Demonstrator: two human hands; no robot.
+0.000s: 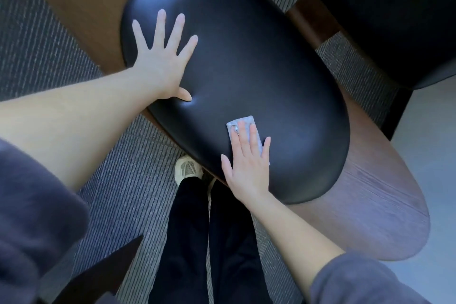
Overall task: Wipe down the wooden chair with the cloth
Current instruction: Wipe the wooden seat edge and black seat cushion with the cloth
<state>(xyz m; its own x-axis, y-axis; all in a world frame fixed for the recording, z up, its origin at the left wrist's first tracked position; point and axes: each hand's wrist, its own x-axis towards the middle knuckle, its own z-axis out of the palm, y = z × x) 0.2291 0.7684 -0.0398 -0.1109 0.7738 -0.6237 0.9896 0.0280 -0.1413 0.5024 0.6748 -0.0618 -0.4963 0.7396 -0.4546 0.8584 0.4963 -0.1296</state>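
Observation:
The wooden chair (375, 210) fills the middle of the view, its brown wood showing at the lower right and upper left around a black oval cushion (259, 64). My left hand (162, 61) lies flat on the cushion's left part, fingers spread, holding nothing. My right hand (246, 163) presses flat on a small folded grey cloth (243, 124) near the cushion's front edge. Most of the cloth is hidden under my fingers; only its far end shows.
A second dark chair (385, 12) stands at the upper right. Grey striped carpet (128, 180) covers the floor. My legs in dark trousers and a pale shoe (187, 170) stand against the chair's front. A dark pointed shape (103, 276) sits at the lower left.

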